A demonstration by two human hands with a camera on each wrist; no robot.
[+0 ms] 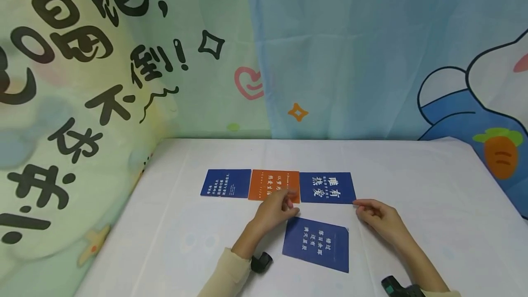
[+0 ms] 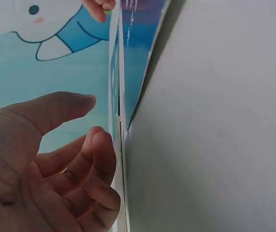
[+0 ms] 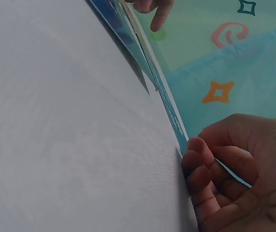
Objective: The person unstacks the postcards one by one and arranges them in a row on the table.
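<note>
Three cards lie in a row on the white table: a left blue card, an orange card and a right blue card, all with white writing. My left hand is over the front edge of the orange card, hiding part of it. Its thumb and fingers are apart with nothing between them in the left wrist view. A fourth blue card lies nearer me, slightly turned, its far left corner beside the left fingertips. My right hand has its fingertips right at the right blue card's near right corner.
A white cloth covers the table. Printed curtains with cartoon figures and large characters hang behind and to the left. A dark wrist camera is on the left wrist, another dark device on the right.
</note>
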